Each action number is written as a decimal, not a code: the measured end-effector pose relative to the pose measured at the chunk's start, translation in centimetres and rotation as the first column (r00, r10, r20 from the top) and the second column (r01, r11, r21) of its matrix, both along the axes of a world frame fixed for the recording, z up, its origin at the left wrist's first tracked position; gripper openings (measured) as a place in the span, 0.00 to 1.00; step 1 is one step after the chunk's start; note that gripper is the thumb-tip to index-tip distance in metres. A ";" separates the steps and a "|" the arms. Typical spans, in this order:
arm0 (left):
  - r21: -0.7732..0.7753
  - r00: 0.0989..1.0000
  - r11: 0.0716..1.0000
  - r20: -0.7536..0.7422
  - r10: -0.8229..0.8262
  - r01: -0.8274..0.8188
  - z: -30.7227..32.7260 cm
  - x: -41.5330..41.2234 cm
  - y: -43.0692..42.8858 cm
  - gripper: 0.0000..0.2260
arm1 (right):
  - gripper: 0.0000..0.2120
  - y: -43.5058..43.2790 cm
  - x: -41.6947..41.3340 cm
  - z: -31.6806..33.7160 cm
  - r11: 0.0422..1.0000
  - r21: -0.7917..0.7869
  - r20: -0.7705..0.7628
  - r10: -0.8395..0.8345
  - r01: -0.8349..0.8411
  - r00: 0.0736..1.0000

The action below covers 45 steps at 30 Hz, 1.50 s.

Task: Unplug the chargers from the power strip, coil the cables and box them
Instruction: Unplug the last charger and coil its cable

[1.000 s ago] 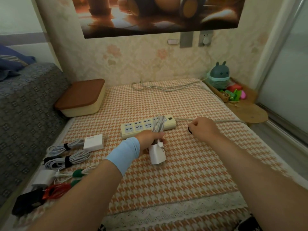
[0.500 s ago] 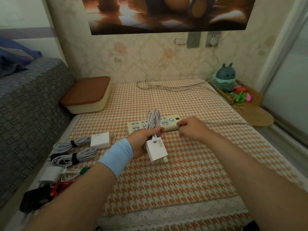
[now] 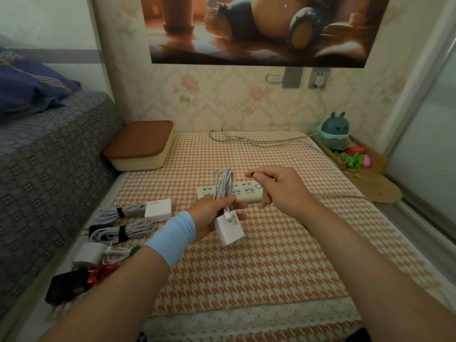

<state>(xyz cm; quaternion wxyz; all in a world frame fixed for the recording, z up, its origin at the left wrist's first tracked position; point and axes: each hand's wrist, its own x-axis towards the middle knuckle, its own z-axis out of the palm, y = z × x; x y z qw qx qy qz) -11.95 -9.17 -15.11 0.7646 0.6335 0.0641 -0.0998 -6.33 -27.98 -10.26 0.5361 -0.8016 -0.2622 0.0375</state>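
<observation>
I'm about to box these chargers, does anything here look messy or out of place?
Nothing is damaged or spilled. The one odd thing: the white cable in the left hand shows no strap round it, unlike the tied bundles along the table's left edge.

Power strip (image 3: 243, 193) right of 4 bundled chargers (image 3: 138, 227).

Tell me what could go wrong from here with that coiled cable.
1. The cable coil has no tie on it; only the left hand grips it, so the loops may spring apart.
2. The charger sticks out below that hand and could slip or swing.
3. The box is lidded, and the right hand pinches a dark piece, so no hand is free to open it.
</observation>
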 end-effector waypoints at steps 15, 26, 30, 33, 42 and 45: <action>0.715 0.926 0.596 0.344 0.156 -0.366 -0.1 0.0 -1.6 0.10 | 0.01 4.1 -3.2 -1.5 0.971 0.227 -0.255 -0.017 0.076 0.967; 0.756 0.959 0.596 0.269 0.093 -0.270 0.0 0.1 -2.1 0.08 | 0.24 5.9 -2.9 -3.6 0.892 -0.064 -0.107 -0.452 0.448 0.886; 0.689 0.950 0.679 0.310 0.041 -0.254 -0.1 0.0 -1.9 0.05 | 0.34 6.0 -2.8 -3.7 0.914 0.067 -0.471 -0.324 0.400 0.820; 0.637 0.945 0.755 0.318 -0.076 -0.154 -0.1 -0.5 -1.5 0.11 | 0.20 5.3 -2.5 -4.1 0.949 0.124 -0.463 -0.204 0.291 0.863; 0.190 0.985 0.966 0.037 0.169 -0.173 0.8 -1.3 -2.1 0.16 | 0.16 5.2 -2.1 -4.6 0.928 0.234 -0.458 -0.157 0.289 0.875; 0.236 0.964 0.935 0.029 0.266 -0.265 0.3 -0.8 -2.5 0.22 | 0.13 5.5 -1.9 -4.9 0.927 0.221 -0.465 -0.174 0.304 0.868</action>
